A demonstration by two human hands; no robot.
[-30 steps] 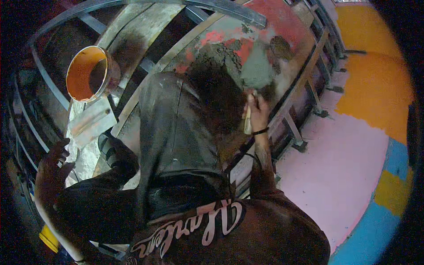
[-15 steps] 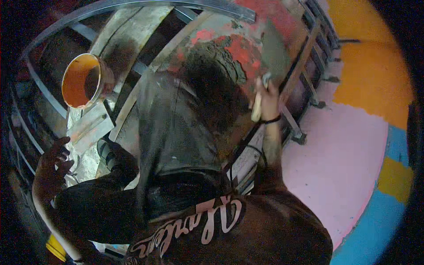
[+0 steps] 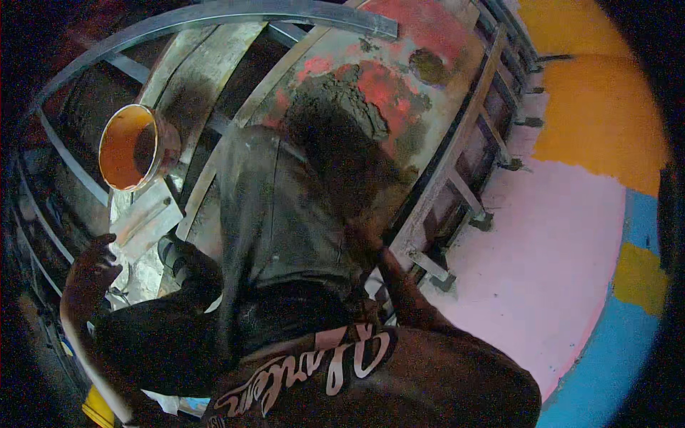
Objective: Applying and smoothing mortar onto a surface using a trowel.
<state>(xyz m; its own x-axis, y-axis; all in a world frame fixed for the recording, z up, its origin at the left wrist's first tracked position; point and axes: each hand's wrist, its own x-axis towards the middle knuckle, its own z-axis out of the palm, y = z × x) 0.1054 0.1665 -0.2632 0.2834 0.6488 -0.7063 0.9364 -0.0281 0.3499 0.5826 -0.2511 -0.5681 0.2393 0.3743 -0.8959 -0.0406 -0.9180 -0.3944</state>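
My left hand is at the left, fingers apart and slightly bent, near the edge of a pale flat rectangular plate. It looks empty. My right hand is drawn in beside my bent knee, in deep shadow; its fingers and anything in them cannot be made out. Beyond the knee, a heap of wet grey mortar sits on a curved panel stained red and grey. A dark round patch shows farther up that panel.
An orange-lined bucket stands left, just beyond the plate. A curved metal bar arches across the far side. Metal framing runs along the panel's right edge, beside a pink, orange and blue painted surface. Something yellow is at lower left.
My right hand has pulled back from the panel toward my knee, into shadow; the pale-handled tool seen in it is no longer visible. The dark round patch now shows. The view has shifted slightly.
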